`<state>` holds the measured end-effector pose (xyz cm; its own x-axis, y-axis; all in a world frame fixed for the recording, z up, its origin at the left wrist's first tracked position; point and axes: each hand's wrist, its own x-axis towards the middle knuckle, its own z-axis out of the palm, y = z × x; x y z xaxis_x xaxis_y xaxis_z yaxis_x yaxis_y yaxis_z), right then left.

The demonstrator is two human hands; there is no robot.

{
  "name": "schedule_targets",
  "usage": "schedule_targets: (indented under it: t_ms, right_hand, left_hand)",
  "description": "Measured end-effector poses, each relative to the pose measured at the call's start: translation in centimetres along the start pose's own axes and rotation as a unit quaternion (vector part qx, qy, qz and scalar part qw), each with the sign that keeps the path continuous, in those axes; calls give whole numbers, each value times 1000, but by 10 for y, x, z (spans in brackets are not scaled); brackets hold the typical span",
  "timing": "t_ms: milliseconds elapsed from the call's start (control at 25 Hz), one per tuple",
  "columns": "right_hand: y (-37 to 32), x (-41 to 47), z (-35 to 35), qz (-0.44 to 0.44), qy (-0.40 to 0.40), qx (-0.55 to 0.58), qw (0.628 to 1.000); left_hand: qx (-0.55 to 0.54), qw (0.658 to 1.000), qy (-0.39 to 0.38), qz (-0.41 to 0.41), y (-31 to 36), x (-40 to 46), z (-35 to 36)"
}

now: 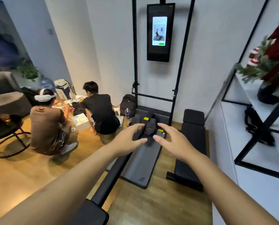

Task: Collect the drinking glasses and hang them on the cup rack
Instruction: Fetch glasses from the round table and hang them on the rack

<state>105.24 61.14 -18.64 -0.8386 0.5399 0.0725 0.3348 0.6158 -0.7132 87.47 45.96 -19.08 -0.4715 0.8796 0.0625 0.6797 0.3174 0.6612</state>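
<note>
Both hands are reaching out in front of me, left hand (129,140) and right hand (172,142), fingers spread and loosely bent, holding nothing. Beneath them I am seeing a grey mat (140,166) on the floor. Far left, two people are crouching beside a water jug (46,83). I am not finding any drinking glasses or cup rack.
</note>
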Motion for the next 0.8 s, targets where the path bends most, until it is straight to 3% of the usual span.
schedule_targets:
  t_ms: [200, 440, 800]
  right_hand:
    - [-81, 31, 32, -122, -62, 2, 991]
    - [-154, 11, 107, -228, -171, 32, 958]
    - [-312, -51, 219, -335, -263, 33, 904]
  left_hand:
    - [0, 990, 119, -78, -19, -70, -72]
    - [-10, 957, 211, -198, -53, -188, -101]
    - [18, 878, 361, -315, -94, -389, -172]
